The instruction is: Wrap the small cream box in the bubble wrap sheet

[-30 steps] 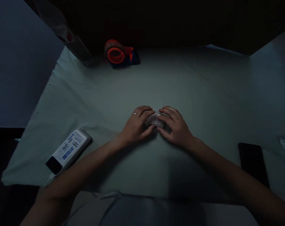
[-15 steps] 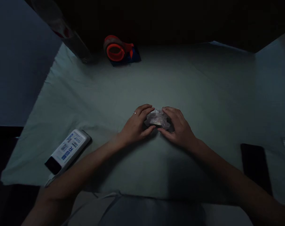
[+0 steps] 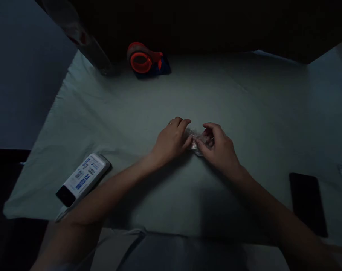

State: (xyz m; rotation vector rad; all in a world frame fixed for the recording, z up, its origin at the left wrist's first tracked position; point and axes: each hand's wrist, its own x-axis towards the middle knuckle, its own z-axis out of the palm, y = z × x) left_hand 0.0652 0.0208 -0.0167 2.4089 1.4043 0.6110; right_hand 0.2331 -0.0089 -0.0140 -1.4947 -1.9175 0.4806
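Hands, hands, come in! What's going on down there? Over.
Left hand, right hand: both at clear wrap, grips unclear. Wrap: crumpled, between them. Tape: off beyond, not in the way.

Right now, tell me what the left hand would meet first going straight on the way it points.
The left hand would likely meet the crinkled, clear plastic wrapping at its thumb first, then the right hand beyond; depth is unclear.

Dim, bluish light leaves the far side nearly black, with soft shadows near on the counter (image 3: 230,98) and clear plastic (image 3: 194,146) glinting faintly.
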